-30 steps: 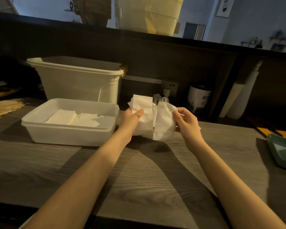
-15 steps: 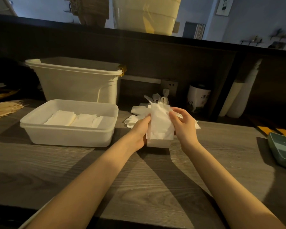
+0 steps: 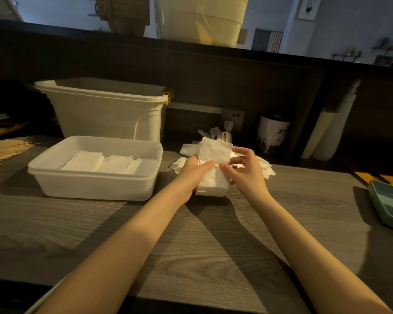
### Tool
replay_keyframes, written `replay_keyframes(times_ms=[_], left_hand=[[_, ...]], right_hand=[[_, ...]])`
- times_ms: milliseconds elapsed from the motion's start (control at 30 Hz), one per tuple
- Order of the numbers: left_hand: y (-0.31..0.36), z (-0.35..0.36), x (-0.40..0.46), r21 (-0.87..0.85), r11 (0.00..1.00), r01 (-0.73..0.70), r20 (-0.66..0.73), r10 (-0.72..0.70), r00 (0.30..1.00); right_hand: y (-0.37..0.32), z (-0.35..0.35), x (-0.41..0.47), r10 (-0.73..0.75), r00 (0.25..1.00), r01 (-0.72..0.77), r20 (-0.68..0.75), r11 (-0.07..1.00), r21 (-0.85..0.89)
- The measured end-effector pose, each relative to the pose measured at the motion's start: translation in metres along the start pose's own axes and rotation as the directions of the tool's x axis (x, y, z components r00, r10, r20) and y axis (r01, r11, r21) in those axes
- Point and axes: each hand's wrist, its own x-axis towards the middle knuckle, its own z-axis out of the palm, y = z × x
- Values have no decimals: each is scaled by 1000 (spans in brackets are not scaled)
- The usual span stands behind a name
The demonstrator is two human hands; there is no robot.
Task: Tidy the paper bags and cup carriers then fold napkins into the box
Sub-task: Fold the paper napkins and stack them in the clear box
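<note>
Napkin [image 3: 214, 163], white, partly folded, held upright between both hands above the middle of the bench [image 3: 191, 241]; its lower edge sits at or just above the wood surface, contact not resolvable. Left hand [image 3: 194, 172] grips the napkin's left side, thumb laid across the front face. Right hand [image 3: 245, 169] pinches the right side, thumb on the front, index finger raised behind the upper edge; remaining fingers loosely curled.

Box [image 3: 95, 184], shallow, translucent white, stands toward the bench's left side, just left of the hands and apart from them. Folded napkins [image 3: 104, 163] lie flat inside it in an overlapping row.

Loose napkins [image 3: 186, 155], unfolded, in a heap behind the hands near the far edge. Tall white bin [image 3: 104, 114] directly behind the box. White jar [image 3: 273, 134] with dark characters stands against the back wall to the right. Green tray [image 3: 388, 205] at the right edge, partly out of view. Wooden sticks [image 3: 7, 147] at the far left edge.
</note>
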Motion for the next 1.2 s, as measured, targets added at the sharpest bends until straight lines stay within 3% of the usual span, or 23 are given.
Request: replay_keyframes(times_ms=[167,367,533,667,1200], left_hand=[[10,-13,6,25,996,-84,-85,86,993],[12,-27,9,-32,996,-88,-206,80,975],[8,-27,10,18,997,-80,-238,82,968],[9,-28,9,13,998,-63,-249,64,966],[8,-30,11,60,998,-36,-271,50,961]], right_hand=[[-2,-5,3,-6,1000,6,-8,999,-37],[8,-10,6,-54,998,49,-15,974,-221],[20,-4,17,-81,994,108,76,869,-484],[16,2,34,-92,989,145,119,792,-593],[11,27,62,3,994,73,108,714,-696]])
